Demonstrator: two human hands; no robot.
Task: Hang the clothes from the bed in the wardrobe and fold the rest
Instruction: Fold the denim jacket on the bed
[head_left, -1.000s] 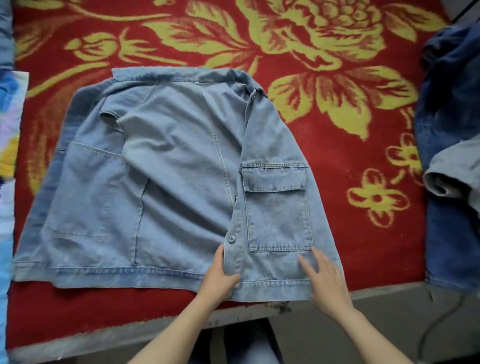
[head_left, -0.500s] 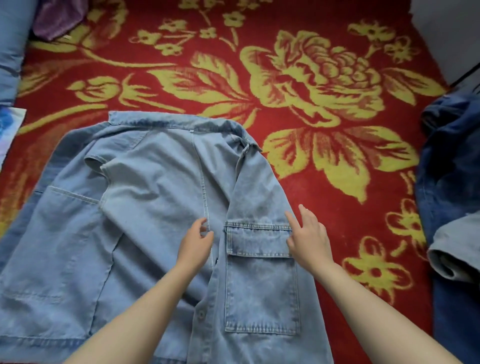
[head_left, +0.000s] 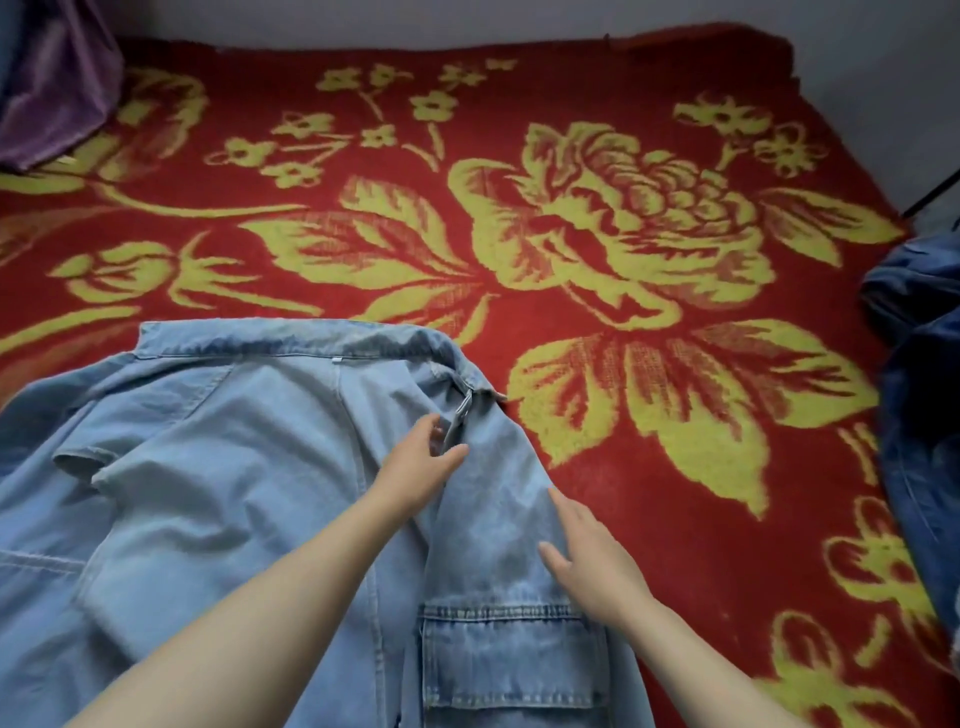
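Denim jacket (head_left: 234, 467) lies spread on the bed (head_left: 623, 467), collar (head_left: 291, 340) end pointing away. The left hand (head_left: 421, 462) is nearer the collar, grip loose and open at the front edge. The right hand (head_left: 587, 561) rests flat and open, lower down the panel.

Soft, even daylight with faint shadows; corners darken and bend from the wide lens; detail is slightly smeared, without glare.

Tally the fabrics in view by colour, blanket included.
Light blue: 1, jacket
Dark blue: 1, garment
Purple: 1, cloth
Red with yellow flowers: 1, blanket
Total: 4
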